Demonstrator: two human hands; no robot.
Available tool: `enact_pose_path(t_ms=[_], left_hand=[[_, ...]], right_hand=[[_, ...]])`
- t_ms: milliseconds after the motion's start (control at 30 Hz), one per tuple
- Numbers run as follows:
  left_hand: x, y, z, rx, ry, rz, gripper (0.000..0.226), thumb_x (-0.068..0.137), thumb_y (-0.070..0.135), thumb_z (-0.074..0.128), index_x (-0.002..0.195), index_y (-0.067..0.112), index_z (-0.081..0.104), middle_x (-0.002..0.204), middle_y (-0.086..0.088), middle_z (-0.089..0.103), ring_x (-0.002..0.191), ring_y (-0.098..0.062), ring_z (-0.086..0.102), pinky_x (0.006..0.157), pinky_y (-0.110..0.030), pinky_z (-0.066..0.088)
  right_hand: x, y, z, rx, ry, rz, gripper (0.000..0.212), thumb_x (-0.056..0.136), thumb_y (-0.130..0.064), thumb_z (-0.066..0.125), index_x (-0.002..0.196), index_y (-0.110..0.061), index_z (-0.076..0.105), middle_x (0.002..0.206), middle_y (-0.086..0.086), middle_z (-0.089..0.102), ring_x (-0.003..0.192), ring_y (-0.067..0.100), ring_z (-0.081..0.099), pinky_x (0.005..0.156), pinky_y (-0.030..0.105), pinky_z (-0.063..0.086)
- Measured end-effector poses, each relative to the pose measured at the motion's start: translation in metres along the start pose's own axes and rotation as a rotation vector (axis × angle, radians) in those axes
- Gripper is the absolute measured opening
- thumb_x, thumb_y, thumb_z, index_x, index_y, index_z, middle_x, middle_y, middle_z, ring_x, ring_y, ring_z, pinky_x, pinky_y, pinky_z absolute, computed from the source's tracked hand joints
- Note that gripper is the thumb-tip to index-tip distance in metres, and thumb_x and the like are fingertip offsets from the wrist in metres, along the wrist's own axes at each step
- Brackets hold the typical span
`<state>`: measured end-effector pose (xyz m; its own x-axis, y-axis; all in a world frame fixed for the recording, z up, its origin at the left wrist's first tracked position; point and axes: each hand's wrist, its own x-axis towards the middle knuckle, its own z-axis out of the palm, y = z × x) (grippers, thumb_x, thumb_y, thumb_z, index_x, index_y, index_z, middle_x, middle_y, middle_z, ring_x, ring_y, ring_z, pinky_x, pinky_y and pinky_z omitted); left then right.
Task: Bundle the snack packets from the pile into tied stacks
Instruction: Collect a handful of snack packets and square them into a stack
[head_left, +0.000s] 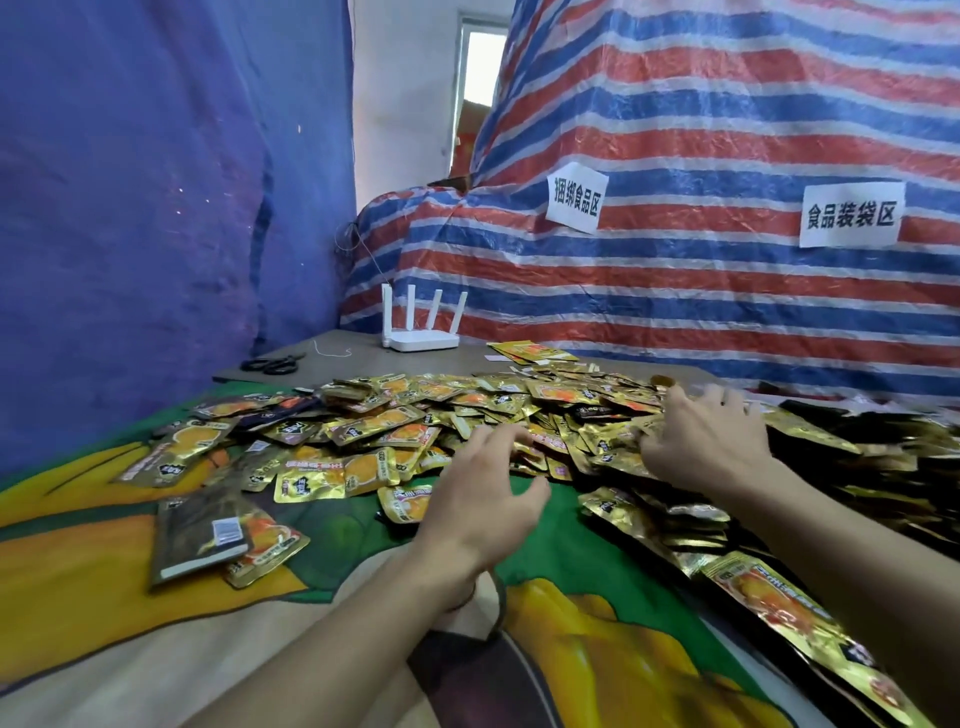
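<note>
The printed cloth (104, 597) across the bottom of the frame looks soft and uneven; stacks set on it may topple. The pile of packets (415, 415) fills the centre and right; glossy foil slides, so a loose stack may fan out. The left hand (483, 499) hovers open at the pile's near edge. The right hand (701, 441) is sunk among packets; its grip cannot be told. Scissors (272, 364) and string (332, 352) lie at middle left, behind the pile: reaching over may scatter it
</note>
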<state>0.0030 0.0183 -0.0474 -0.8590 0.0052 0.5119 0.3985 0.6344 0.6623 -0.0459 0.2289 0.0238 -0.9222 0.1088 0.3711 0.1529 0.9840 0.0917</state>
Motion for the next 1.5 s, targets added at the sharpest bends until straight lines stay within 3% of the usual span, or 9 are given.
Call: enact_pose_path(t_ms=[167, 333, 567, 700, 833, 1000, 1167, 1300, 1500], left_hand=[[0.019, -0.024, -0.034, 0.372, 0.147, -0.151, 0.058, 0.089, 0.048, 0.062, 0.141, 0.031, 0.042, 0.132, -0.001, 0.048, 0.127, -0.024, 0.043, 0.103, -0.04, 0.039], [0.026, -0.064, -0.057, 0.591, 0.138, -0.405, 0.081, 0.084, 0.071, 0.057, 0.15, 0.03, 0.035, 0.152, -0.011, 0.039, 0.141, -0.033, 0.035, 0.119, -0.054, 0.023], [0.029, -0.099, -0.048, 0.523, -0.213, -0.498, 0.116, 0.07, 0.092, 0.052, 0.159, 0.043, -0.004, 0.169, -0.006, -0.015, 0.155, -0.037, -0.011, 0.119, -0.062, -0.009], [0.033, -0.104, -0.047, 0.565, -0.277, -0.52, 0.117, 0.068, 0.095, 0.048, 0.16, 0.04, 0.0, 0.169, -0.003, 0.011, 0.154, -0.035, 0.009, 0.119, -0.058, 0.006], [0.035, -0.104, -0.051, 0.605, -0.216, -0.475, 0.093, 0.08, 0.084, 0.051, 0.157, 0.04, 0.022, 0.162, -0.004, 0.028, 0.148, -0.033, 0.02, 0.115, -0.058, 0.017], [0.032, -0.097, -0.048, 0.574, -0.221, -0.452, 0.074, 0.085, 0.072, 0.056, 0.147, 0.037, 0.04, 0.154, -0.009, 0.035, 0.144, -0.034, 0.026, 0.115, -0.06, 0.023], [0.027, -0.085, -0.053, 0.482, -0.31, -0.347, 0.061, 0.078, 0.063, 0.066, 0.125, 0.027, 0.051, 0.153, -0.001, 0.035, 0.135, -0.028, 0.038, 0.111, -0.057, 0.033], [0.023, -0.076, -0.054, 0.398, -0.409, -0.349, 0.064, 0.072, 0.053, 0.068, 0.123, 0.021, 0.047, 0.125, -0.001, 0.057, 0.113, -0.025, 0.054, 0.108, -0.055, 0.037], [0.023, -0.073, -0.049, 0.433, -0.435, -0.29, 0.09, 0.08, 0.037, 0.066, 0.158, 0.036, 0.019, 0.157, -0.001, 0.033, 0.142, -0.03, 0.034, 0.115, -0.057, 0.03]], right_hand=[[-0.011, -0.033, -0.015, 0.192, 0.089, -0.227, 0.07, 0.09, -0.056, 0.059, 0.146, -0.017, 0.041, 0.144, 0.02, 0.046, 0.133, 0.036, 0.042, 0.11, 0.049, 0.039], [-0.015, -0.078, 0.005, 0.482, -0.182, -0.321, 0.089, 0.084, -0.067, 0.065, 0.153, -0.02, 0.033, 0.15, 0.019, 0.041, 0.135, 0.035, 0.042, 0.112, 0.05, 0.041], [-0.009, -0.114, 0.05, 0.632, -0.681, -0.534, 0.125, 0.06, -0.074, 0.082, 0.16, -0.032, 0.019, 0.168, -0.001, 0.017, 0.152, 0.022, 0.023, 0.123, 0.045, 0.026], [-0.01, -0.124, 0.067, 0.577, -0.614, -0.561, 0.124, 0.054, -0.078, 0.081, 0.158, -0.037, 0.026, 0.169, -0.005, 0.012, 0.155, 0.021, 0.016, 0.124, 0.053, 0.018], [-0.007, -0.117, 0.06, 0.593, -0.566, -0.515, 0.121, 0.058, -0.075, 0.082, 0.158, -0.032, 0.031, 0.162, -0.004, 0.032, 0.147, 0.021, 0.034, 0.119, 0.043, 0.033], [-0.016, -0.115, 0.067, 0.418, -0.367, -0.576, 0.089, 0.074, -0.082, 0.062, 0.147, -0.034, 0.05, 0.151, -0.001, 0.041, 0.142, 0.022, 0.033, 0.115, 0.047, 0.031], [-0.025, -0.119, 0.072, 0.404, -0.281, -0.687, 0.052, 0.098, -0.057, 0.053, 0.128, -0.015, 0.061, 0.127, 0.006, 0.059, 0.118, 0.025, 0.056, 0.098, 0.039, 0.048], [-0.028, -0.121, 0.071, 0.379, -0.139, -0.699, 0.027, 0.104, -0.035, 0.052, 0.112, -0.012, 0.063, 0.11, 0.008, 0.066, 0.102, 0.026, 0.059, 0.079, 0.034, 0.044], [-0.028, -0.119, 0.079, 0.439, 0.031, -0.726, 0.034, 0.106, -0.032, 0.047, 0.126, -0.011, 0.065, 0.122, 0.007, 0.059, 0.114, 0.026, 0.051, 0.098, 0.035, 0.043]])
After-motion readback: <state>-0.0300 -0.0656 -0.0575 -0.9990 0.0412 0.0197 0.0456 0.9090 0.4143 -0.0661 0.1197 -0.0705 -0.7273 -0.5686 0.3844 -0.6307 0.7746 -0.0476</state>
